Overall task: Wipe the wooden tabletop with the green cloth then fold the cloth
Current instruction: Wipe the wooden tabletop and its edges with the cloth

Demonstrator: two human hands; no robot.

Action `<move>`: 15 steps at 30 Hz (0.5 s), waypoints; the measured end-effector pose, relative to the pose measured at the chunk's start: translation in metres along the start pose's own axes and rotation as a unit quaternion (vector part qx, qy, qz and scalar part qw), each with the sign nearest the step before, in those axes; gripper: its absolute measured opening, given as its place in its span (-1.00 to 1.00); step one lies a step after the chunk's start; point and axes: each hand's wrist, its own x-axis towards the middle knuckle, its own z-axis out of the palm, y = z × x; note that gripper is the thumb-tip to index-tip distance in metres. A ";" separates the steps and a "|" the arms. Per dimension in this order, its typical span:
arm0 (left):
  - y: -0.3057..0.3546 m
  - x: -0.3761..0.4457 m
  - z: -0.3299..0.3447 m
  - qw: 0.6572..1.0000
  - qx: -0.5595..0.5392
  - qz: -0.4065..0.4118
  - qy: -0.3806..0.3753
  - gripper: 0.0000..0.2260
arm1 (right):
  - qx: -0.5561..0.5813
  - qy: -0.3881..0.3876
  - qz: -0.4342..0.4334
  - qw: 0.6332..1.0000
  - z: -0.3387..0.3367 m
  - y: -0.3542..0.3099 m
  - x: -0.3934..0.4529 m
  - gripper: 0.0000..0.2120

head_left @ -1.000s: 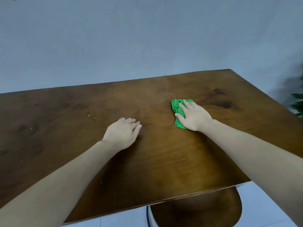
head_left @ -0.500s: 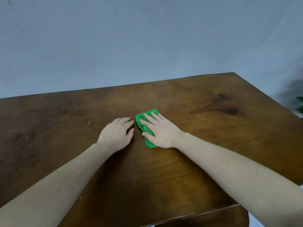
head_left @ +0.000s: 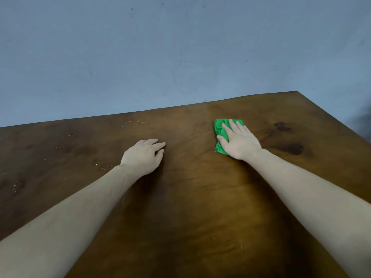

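The surface is dark-stained wood, smooth with a soft sheen and darker knots showing through, dotted with pale crumbs at left. The green cloth looks soft, matt, rumpled. Behind, a matt, scuffed blue-grey wall.

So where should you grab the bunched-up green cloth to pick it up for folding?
Probably by the far-left edge of the bunched-up green cloth, which sticks out past the right hand's fingers. The open palm presses the rest flat on the wooden tabletop. The free left hand could come from the left and pinch that bare corner.
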 end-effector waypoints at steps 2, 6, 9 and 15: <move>-0.001 0.003 -0.001 1.000 0.009 -0.001 0.005 -0.60 | 0.000 0.002 0.026 1.000 0.001 0.001 0.008 -0.35; -0.001 0.001 -0.003 1.000 0.019 0.004 -0.007 -0.58 | -0.013 0.004 0.035 0.999 0.003 -0.025 0.026 -0.35; 0.000 -0.001 -0.004 1.000 0.015 0.010 -0.006 -0.57 | -0.019 0.005 -0.008 1.000 0.002 -0.064 0.036 -0.34; -0.005 0.001 -0.006 1.000 0.003 0.010 -0.002 -0.57 | -0.021 0.003 -0.169 0.985 0.009 -0.143 0.016 -0.35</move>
